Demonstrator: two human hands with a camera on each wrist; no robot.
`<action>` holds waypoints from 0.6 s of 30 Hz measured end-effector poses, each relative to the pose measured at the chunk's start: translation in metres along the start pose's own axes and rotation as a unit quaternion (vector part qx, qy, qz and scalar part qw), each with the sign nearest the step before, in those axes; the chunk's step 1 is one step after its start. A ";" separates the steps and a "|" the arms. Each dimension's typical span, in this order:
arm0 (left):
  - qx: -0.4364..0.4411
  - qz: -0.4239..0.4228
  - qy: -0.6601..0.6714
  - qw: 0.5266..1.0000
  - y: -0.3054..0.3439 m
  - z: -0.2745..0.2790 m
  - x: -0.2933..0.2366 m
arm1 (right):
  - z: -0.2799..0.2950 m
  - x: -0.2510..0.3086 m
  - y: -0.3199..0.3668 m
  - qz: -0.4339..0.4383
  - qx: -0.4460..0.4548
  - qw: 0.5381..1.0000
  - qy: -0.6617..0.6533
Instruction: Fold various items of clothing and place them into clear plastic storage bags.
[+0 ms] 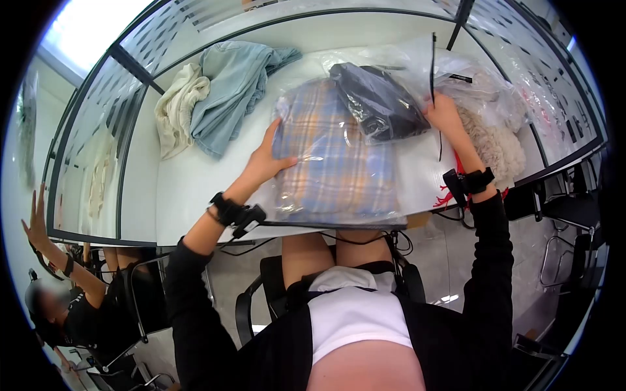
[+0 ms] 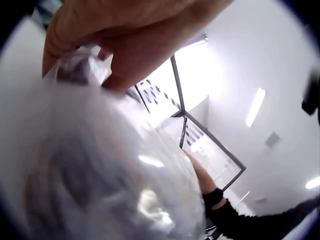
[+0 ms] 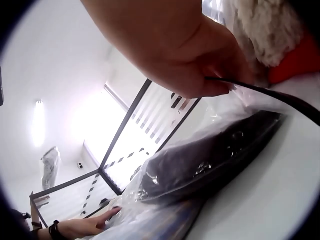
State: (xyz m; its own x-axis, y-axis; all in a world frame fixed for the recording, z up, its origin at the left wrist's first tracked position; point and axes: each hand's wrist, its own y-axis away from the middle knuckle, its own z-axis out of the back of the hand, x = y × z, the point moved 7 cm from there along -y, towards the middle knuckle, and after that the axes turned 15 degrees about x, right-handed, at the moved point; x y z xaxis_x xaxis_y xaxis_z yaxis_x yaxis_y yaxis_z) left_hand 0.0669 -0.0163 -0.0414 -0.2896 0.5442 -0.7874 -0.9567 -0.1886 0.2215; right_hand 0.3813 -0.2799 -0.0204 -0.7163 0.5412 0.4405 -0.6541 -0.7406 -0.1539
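Note:
A clear bag with a plaid blue and orange garment (image 1: 339,169) lies flat on the white table (image 1: 189,189) in front of me. My left hand (image 1: 264,159) grips its left edge, and the fingers (image 2: 125,35) pinch the plastic (image 2: 100,180). On top, at the far end, lies a second clear bag with a dark garment (image 1: 378,101). My right hand (image 1: 445,114) pinches that bag's black zip strip (image 1: 433,65) at its right side. The right wrist view shows the strip (image 3: 280,97) running out from the hand (image 3: 185,55), with the dark garment (image 3: 210,160) below.
A light blue garment (image 1: 228,91) and a cream one (image 1: 176,111) lie loose at the back left. A bagged fluffy cream item (image 1: 495,143) sits right of my right hand. Glass partitions (image 1: 98,130) border the table. Another person (image 1: 72,306) sits at the left.

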 end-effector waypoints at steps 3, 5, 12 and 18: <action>-0.006 0.143 -0.187 0.972 0.044 0.022 0.002 | 0.019 0.013 0.011 -0.065 0.058 0.994 -0.071; -0.091 0.100 -0.371 0.919 0.062 0.031 -0.009 | 0.022 0.009 0.008 -0.066 0.068 0.995 0.035; 0.127 -0.014 -0.324 0.937 0.007 -0.040 -0.031 | 0.048 0.042 0.033 -0.055 0.005 0.980 0.192; 0.194 0.052 -0.380 0.903 -0.007 -0.061 -0.016 | 0.069 0.062 0.061 -0.058 -0.074 0.983 0.160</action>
State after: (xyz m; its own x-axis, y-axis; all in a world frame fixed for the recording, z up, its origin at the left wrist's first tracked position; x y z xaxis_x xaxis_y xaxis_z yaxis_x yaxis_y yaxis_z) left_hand 0.0796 -0.0732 -0.0652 -0.1729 0.9717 -0.1611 -0.8179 -0.0505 0.5731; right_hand 0.3137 -0.3184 0.0586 -0.6592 0.7335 0.1659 -0.7470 -0.6132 -0.2570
